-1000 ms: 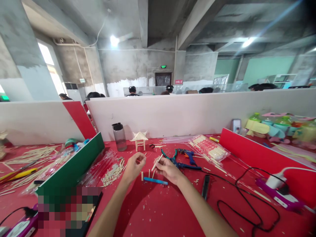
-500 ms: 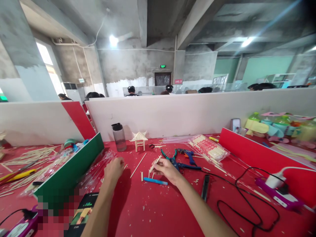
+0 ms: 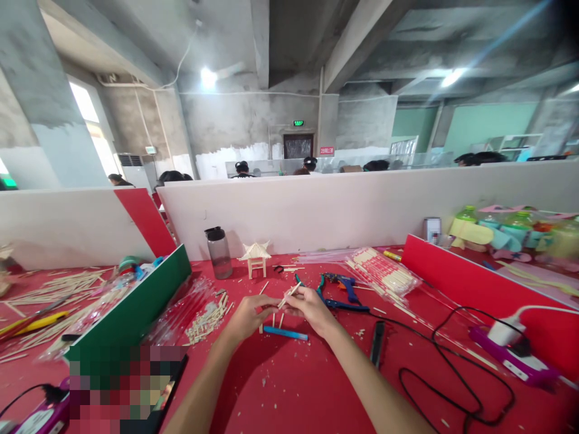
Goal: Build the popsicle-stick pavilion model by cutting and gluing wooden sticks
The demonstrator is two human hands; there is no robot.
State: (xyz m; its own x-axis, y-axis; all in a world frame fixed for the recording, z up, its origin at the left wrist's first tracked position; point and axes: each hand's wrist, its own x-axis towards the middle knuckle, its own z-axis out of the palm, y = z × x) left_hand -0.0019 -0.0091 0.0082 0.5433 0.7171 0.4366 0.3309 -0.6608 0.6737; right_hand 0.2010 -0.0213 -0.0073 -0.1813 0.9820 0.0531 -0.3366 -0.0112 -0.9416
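Note:
Near the middle of the red table, my right hand (image 3: 312,306) is closed on a small piece made of wooden sticks (image 3: 288,295). My left hand (image 3: 253,314) has its fingers together at the left end of that piece; what lies between its fingertips is too small to make out. Just below the hands is a blue stick-like tool (image 3: 286,333). Behind them stands a little wooden stick pavilion (image 3: 257,259). Short cut sticks (image 3: 208,322) lie in a pile left of my left hand. Green-handled pliers (image 3: 320,286) are partly hidden behind my right hand.
A bottle (image 3: 219,253) stands at the back left. A blue glue gun (image 3: 347,288), a bag of sticks (image 3: 384,271) and a black cutter (image 3: 377,343) are on the right. Black cable (image 3: 452,355) loops towards a purple power strip (image 3: 513,355). Green (image 3: 136,301) and red dividers (image 3: 479,295) flank the space.
My left hand has moved right, from beside the pile of cut sticks to the piece in my right hand. The pile is now uncovered. My right hand has shifted slightly.

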